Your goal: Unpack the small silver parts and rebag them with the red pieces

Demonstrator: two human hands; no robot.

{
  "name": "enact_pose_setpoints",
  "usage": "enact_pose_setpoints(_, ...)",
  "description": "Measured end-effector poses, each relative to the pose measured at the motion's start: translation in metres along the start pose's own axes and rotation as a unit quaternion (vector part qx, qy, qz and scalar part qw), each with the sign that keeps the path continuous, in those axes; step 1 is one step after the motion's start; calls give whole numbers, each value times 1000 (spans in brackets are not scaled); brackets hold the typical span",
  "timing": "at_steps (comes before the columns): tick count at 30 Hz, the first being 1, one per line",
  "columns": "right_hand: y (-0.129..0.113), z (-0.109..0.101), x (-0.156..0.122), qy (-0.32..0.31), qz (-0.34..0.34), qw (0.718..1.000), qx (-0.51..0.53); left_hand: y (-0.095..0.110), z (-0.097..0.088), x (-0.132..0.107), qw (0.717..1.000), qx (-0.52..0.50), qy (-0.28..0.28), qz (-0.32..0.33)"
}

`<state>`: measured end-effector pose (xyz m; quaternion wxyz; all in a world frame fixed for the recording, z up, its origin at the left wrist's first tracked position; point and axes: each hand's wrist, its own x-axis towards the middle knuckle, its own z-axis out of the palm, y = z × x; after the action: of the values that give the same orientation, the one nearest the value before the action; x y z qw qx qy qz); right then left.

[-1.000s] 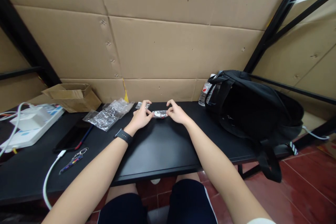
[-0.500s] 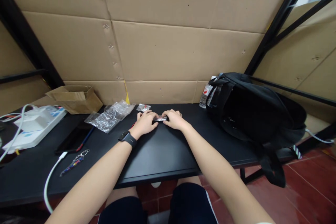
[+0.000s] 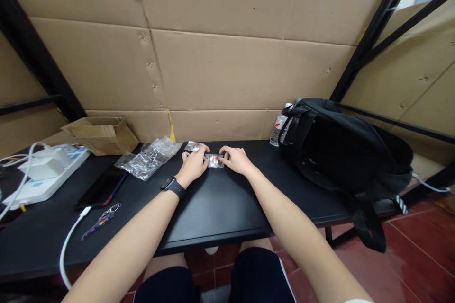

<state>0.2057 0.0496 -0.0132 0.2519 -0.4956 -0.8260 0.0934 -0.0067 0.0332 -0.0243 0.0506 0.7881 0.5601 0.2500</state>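
Observation:
A small clear plastic packet (image 3: 214,161) with a bit of red inside lies between my hands on the black desk. My left hand (image 3: 194,164), with a dark watch on its wrist, holds the left edge between curled fingers and thumb. At the opposite edge, my right hand (image 3: 237,159) pinches the packet with thumb and forefinger. Just behind my left hand is a second small plastic packet (image 3: 193,145), also showing red. Left of it, crumpled clear plastic bags (image 3: 149,157) are spread out. The fingertips partly cover the held packet's ends.
To the left are an open cardboard box (image 3: 103,135), a white power strip (image 3: 46,180), a dark phone (image 3: 97,189), a pen (image 3: 116,189) and a keyring (image 3: 101,221). A water bottle (image 3: 278,130) and black backpack (image 3: 348,151) stand right. Behind rises a cardboard wall (image 3: 220,71).
The packet between my hands has turned from nearly edge-on to flatter, showing more of its face. My fingers have shifted outward to its ends.

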Motion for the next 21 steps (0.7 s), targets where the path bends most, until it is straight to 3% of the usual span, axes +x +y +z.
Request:
enact_pose_setpoints(7, -1, 5, -1, -61, -101, 993, -17, 2, 0, 0, 995, 85, -12, 42)
enact_pose_setpoints(11, -4, 12, 0, -58, -71, 993, -74, -3, -2, -2, 992, 115, 12, 44)
enact_pose_setpoints(14, -9, 19, 5, -38, -50, 990, -125, -12, -4, 0, 991, 136, 19, 1)
enact_pose_setpoints(17, -12, 28, 15, -28, -28, 986, -163, -23, -4, 5, 990, 133, -10, -52)
enact_pose_setpoints(21, -12, 37, 29, -34, -24, 981, -187, -37, -3, 14, 991, 105, -68, -44)
